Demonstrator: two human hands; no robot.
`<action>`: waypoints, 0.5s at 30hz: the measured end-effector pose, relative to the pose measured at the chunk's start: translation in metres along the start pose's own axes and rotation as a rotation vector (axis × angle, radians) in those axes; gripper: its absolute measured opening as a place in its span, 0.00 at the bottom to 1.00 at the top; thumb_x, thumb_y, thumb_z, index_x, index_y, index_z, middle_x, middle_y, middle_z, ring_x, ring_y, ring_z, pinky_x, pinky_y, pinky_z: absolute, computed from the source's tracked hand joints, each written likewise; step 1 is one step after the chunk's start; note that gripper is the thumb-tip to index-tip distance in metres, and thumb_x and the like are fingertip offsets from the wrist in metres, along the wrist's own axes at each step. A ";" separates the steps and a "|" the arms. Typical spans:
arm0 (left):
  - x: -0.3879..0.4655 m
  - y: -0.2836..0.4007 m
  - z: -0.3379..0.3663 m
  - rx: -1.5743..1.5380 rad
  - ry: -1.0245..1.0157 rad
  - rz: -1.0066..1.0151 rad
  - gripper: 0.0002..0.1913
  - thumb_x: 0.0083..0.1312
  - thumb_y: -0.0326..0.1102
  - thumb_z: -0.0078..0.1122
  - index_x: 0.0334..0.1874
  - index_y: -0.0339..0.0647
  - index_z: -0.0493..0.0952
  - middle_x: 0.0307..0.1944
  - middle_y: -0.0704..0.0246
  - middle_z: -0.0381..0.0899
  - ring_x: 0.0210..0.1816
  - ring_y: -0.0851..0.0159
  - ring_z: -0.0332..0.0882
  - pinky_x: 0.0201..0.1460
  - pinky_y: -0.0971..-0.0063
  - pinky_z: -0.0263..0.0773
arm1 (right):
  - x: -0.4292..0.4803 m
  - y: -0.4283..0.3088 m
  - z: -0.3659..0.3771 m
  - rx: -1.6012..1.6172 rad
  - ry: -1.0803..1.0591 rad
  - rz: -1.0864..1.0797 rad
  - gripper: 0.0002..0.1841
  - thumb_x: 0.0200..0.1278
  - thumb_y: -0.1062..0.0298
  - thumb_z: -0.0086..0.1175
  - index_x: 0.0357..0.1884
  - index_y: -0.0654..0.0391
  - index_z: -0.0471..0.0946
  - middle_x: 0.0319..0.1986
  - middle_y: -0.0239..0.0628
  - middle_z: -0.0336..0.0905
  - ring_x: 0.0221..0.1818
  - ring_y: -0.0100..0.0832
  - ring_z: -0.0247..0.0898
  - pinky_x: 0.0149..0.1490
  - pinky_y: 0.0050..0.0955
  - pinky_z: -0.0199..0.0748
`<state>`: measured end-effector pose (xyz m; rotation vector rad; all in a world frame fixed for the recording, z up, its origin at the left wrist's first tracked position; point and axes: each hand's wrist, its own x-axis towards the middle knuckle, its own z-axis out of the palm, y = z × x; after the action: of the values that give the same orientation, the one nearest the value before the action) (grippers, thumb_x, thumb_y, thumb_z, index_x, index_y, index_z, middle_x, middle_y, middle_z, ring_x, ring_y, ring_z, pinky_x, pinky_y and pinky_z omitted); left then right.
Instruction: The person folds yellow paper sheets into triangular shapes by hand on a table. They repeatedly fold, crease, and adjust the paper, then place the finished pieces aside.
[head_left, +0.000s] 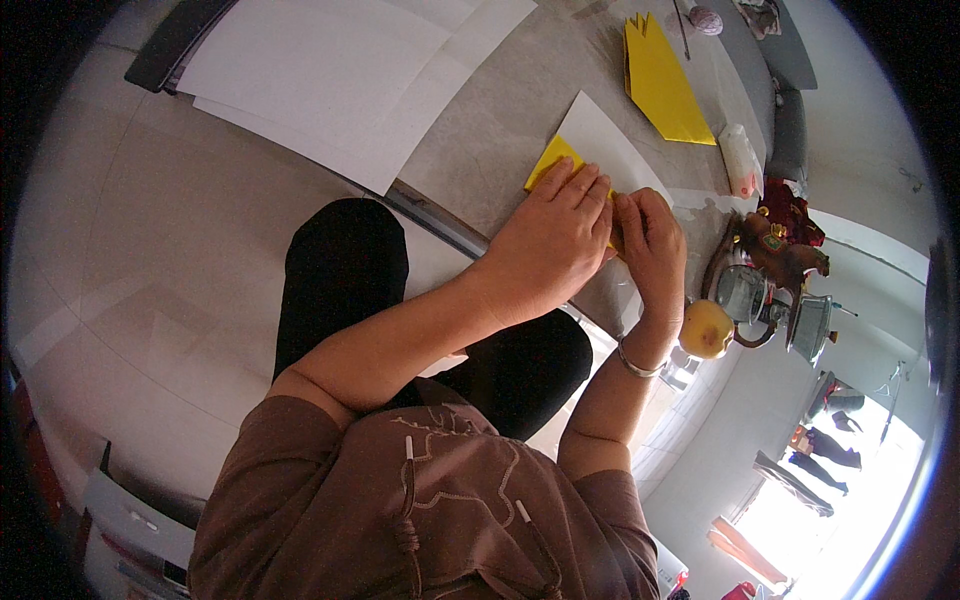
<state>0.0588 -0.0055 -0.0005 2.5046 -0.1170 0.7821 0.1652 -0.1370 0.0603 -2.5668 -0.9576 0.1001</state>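
A sheet of paper, white on one face and yellow on the other (608, 139), lies on the grey stone-look table with its yellow lower edge folded up. My left hand (559, 232) lies palm down over the yellow fold, fingers side by side, holding the paper against the tabletop. Close beside it, my right hand (651, 229) has bent fingers gripping the right end of the same fold; its fingertips partly hide the paper there. A folded yellow paper piece (664, 82) with pointed tips at one end lies farther back on the table.
Large white sheets (322, 67) overhang the table's front edge at left. A plastic-wrapped item (739, 161), a ball of yarn (706, 20) and a thin rod (682, 30) lie farther back. Near my right wrist are a yellow round fruit (706, 330) and a glass teapot (741, 292).
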 end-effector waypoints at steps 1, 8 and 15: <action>0.000 0.000 0.000 0.000 -0.001 0.000 0.26 0.71 0.46 0.59 0.58 0.27 0.79 0.64 0.52 0.77 0.71 0.51 0.69 0.79 0.52 0.52 | 0.000 0.000 0.000 -0.005 0.000 -0.002 0.12 0.73 0.63 0.56 0.35 0.62 0.75 0.31 0.46 0.76 0.33 0.50 0.75 0.39 0.43 0.72; 0.001 0.000 -0.001 -0.009 -0.013 -0.009 0.26 0.72 0.47 0.58 0.59 0.27 0.79 0.64 0.52 0.77 0.71 0.51 0.69 0.80 0.52 0.52 | 0.000 0.002 0.001 -0.026 0.004 -0.012 0.12 0.73 0.63 0.56 0.35 0.62 0.75 0.31 0.46 0.75 0.33 0.51 0.74 0.39 0.42 0.72; 0.002 -0.001 -0.002 0.001 0.005 0.002 0.25 0.71 0.46 0.59 0.58 0.27 0.79 0.63 0.51 0.77 0.70 0.50 0.69 0.78 0.52 0.54 | 0.001 0.004 0.002 -0.010 0.016 -0.026 0.11 0.73 0.63 0.56 0.36 0.62 0.74 0.31 0.46 0.74 0.33 0.51 0.73 0.39 0.43 0.72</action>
<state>0.0594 -0.0037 0.0015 2.5040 -0.1175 0.7901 0.1680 -0.1381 0.0568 -2.5596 -0.9874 0.0675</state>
